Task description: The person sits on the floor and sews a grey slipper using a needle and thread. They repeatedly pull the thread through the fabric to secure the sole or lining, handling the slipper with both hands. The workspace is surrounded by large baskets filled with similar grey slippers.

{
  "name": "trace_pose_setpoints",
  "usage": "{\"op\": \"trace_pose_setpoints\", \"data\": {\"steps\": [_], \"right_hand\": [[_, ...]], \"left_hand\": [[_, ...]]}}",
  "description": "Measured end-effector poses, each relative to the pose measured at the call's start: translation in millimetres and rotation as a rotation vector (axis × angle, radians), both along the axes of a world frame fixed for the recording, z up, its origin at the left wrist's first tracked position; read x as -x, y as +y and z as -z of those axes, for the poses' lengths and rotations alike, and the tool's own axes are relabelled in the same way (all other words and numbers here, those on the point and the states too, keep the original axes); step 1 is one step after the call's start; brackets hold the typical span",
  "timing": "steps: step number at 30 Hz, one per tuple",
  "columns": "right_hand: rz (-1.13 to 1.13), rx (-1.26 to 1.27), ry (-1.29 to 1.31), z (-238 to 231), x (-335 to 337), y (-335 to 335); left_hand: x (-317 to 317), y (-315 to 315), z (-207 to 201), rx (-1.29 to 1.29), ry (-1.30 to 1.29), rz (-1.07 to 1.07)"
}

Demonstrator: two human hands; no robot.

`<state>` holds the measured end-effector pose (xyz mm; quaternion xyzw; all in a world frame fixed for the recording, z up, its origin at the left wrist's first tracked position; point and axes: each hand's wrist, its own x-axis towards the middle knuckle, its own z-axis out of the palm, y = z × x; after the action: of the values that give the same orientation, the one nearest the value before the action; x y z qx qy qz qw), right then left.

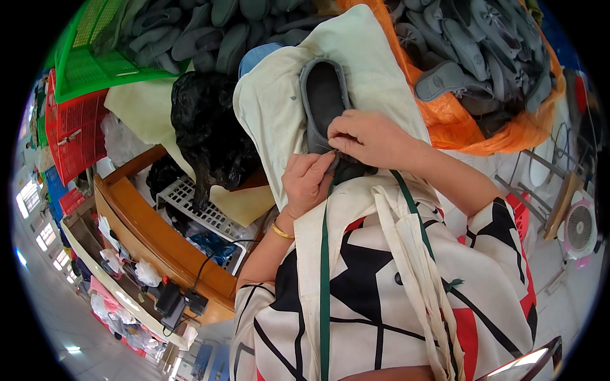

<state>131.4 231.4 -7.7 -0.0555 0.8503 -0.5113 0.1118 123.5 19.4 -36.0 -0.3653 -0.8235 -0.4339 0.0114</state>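
A dark grey slip-on shoe (325, 92) lies on a cream cloth (375, 54) in front of me, its opening facing up and its near end close to my body. My left hand (305, 181) is closed on the shoe's near end, fingers bent at its left edge. Over the top of the shoe my right hand (368, 136) is closed in a pinch, thumb and fingertips together. Thin thread-like lines show by the fingertips, but what the right hand pinches is too small to make out.
A green crate (95, 73) and an orange sack (527, 136), both by piles of grey shoes (457, 47), stand beyond the cloth. A black plastic bag (206, 120), a wooden desk (152, 222) and a white basket (200, 206) are at left. A fan (578, 225) stands right.
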Motion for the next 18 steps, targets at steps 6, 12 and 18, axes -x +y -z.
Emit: {"op": "trace_pose_setpoints", "data": {"steps": [6, 12, 18], "right_hand": [[-0.11, 0.001, -0.1, 8.3, 10.1, -10.7], [0.188, 0.128, 0.227, 34.3, 24.3, -31.3], [0.249, 0.62, -0.631, 1.3, 34.2, -17.6]], "left_hand": [[1.2, -0.7, 1.1, 0.028, 0.032, 0.042], [3.4, 2.1, 2.1, 0.039, -0.032, 0.077], [2.4, 3.1, 0.5, 0.023, -0.1, -0.012]]}}
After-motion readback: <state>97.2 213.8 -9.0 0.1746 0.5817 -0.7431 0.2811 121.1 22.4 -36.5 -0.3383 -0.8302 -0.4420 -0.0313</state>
